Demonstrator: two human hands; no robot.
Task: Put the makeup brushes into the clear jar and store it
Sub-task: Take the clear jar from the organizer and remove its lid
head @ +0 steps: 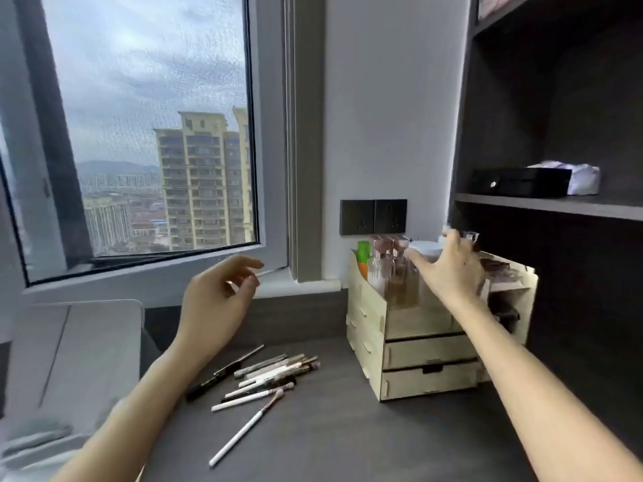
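Note:
Several makeup brushes (268,377) lie in a loose pile on the dark desk, some with white handles and some with black; one white brush (243,431) lies apart, nearer to me. My left hand (219,300) hovers above the pile with its fingers loosely curled and nothing in it. My right hand (449,269) reaches over the top of the wooden organiser (417,353), fingers spread. A clear jar rim (471,235) shows just past its fingertips, mostly hidden by the hand. I cannot tell whether the fingers touch it.
The organiser has two drawers and holds bottles (386,269), a green-capped tube (363,259) and a white round lid (424,248). Dark shelves (542,203) rise at the right with a black box (522,182). A window is at the left, and a grey laptop-like object (69,353) lies on the left.

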